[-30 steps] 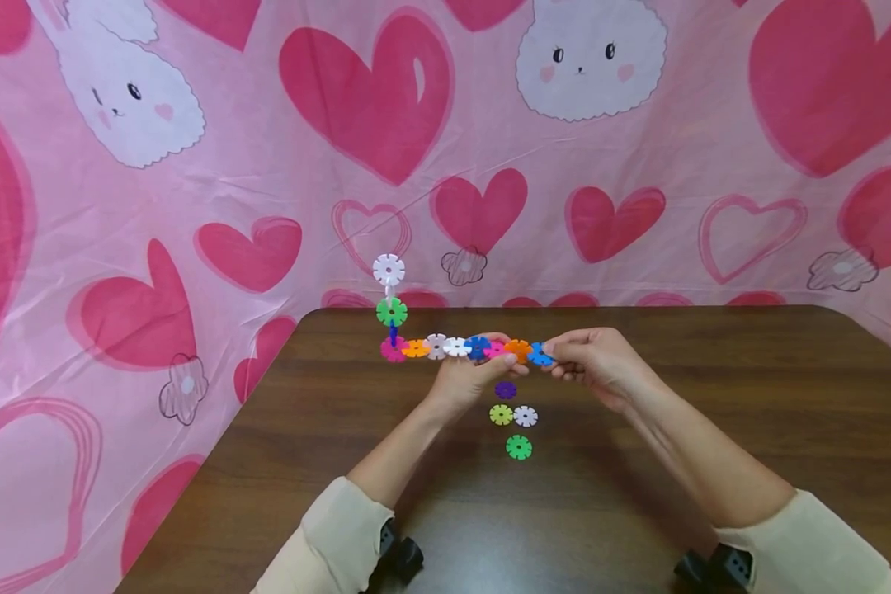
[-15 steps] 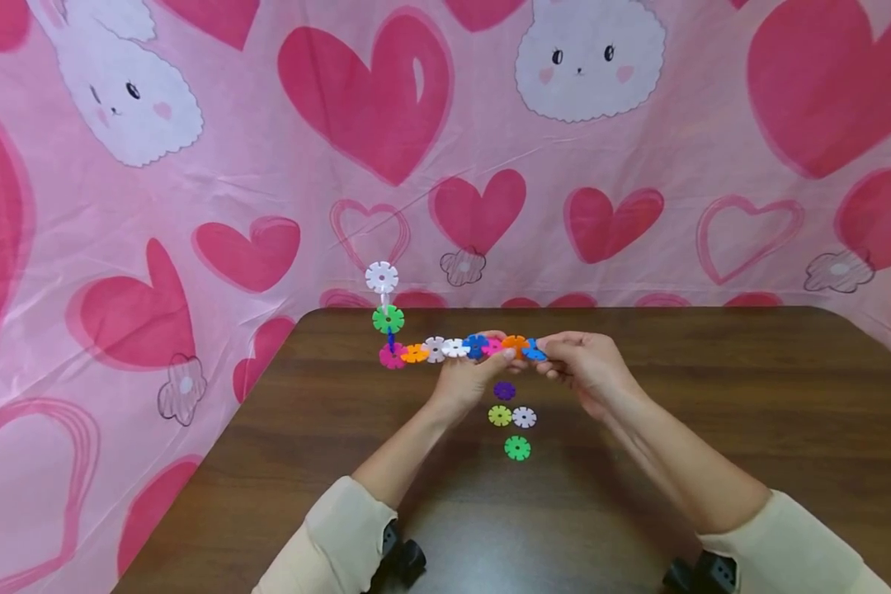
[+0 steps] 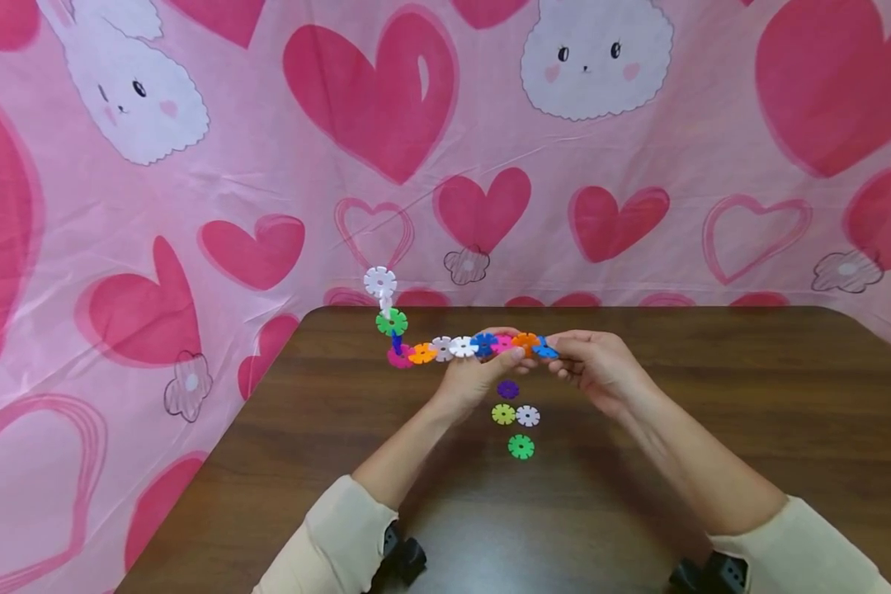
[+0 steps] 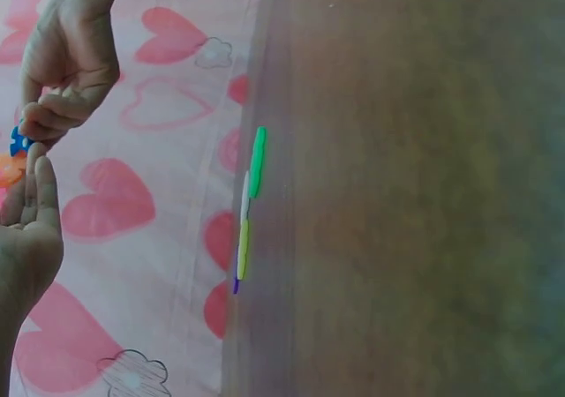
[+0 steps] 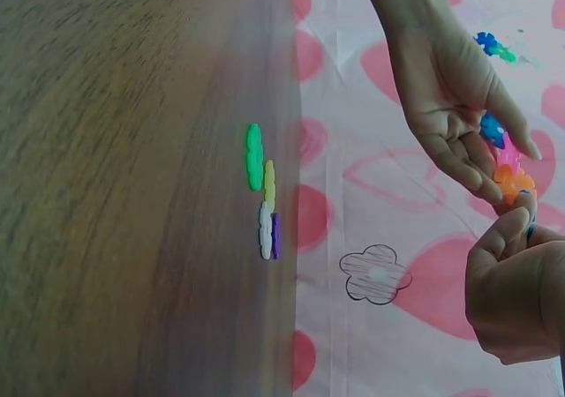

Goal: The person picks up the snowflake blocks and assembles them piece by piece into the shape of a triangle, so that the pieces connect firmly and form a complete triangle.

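Above the table, both hands hold a chain of notched plastic snowflake discs (image 3: 463, 346). Its row of pink, orange, white and blue pieces bends upward at the left end, through a dark blue piece and a green disc (image 3: 392, 322) to a white disc (image 3: 380, 281) on top. My left hand (image 3: 473, 381) grips the row between thumb and fingers near the pink disc (image 3: 502, 343) and orange disc (image 3: 525, 342). At the right end, my right hand (image 3: 603, 370) pinches a blue disc (image 3: 545, 349) that meets the orange one; its fingers partly cover it.
Loose discs lie flat on the brown wooden table (image 3: 713, 429), below the hands: purple (image 3: 508, 389), yellow (image 3: 503, 414), white (image 3: 528, 416) and green (image 3: 521, 447). A pink cloth with hearts (image 3: 483, 206) hangs behind the table's far edge.
The raised left end of the chain has dipped and leans more to the left. The right hand shifted slightly left and then back, still pinching the blue disc. Loose discs stay put.
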Demonstrator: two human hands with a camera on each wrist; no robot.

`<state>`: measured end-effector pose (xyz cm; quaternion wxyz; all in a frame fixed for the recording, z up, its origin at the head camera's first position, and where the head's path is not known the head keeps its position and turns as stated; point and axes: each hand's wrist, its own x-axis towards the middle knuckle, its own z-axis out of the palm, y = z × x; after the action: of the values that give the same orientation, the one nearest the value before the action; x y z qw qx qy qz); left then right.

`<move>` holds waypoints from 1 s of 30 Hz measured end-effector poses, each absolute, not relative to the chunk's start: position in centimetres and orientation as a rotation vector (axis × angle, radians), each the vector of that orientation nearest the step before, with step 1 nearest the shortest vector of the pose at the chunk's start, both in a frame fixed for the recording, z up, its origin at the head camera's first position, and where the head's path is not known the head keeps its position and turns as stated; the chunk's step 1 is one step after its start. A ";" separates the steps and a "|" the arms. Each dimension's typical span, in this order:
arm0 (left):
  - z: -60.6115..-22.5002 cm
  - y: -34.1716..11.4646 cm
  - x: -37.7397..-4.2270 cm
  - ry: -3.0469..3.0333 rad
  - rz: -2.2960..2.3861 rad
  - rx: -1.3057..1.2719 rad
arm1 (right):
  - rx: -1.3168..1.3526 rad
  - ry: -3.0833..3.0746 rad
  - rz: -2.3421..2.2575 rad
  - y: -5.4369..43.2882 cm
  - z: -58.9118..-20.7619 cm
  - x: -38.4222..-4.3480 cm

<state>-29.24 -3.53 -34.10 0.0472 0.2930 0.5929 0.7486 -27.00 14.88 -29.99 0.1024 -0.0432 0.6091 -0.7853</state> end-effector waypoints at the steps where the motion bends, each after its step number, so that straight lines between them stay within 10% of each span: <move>1: -34.1 -3.5 -29.2 1.826 2.267 0.903 | -0.127 1.792 -2.317 14.9 -30.0 -27.0; 30: -33.4 -7.3 -30.2 2.136 2.456 0.385 | -0.131 1.546 -2.456 17.9 -29.1 -26.9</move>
<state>-30.24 -7.33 -33.38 -0.0679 0.1171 0.6502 0.7476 -26.90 17.86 -29.09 0.1182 -0.0449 0.5286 -0.8394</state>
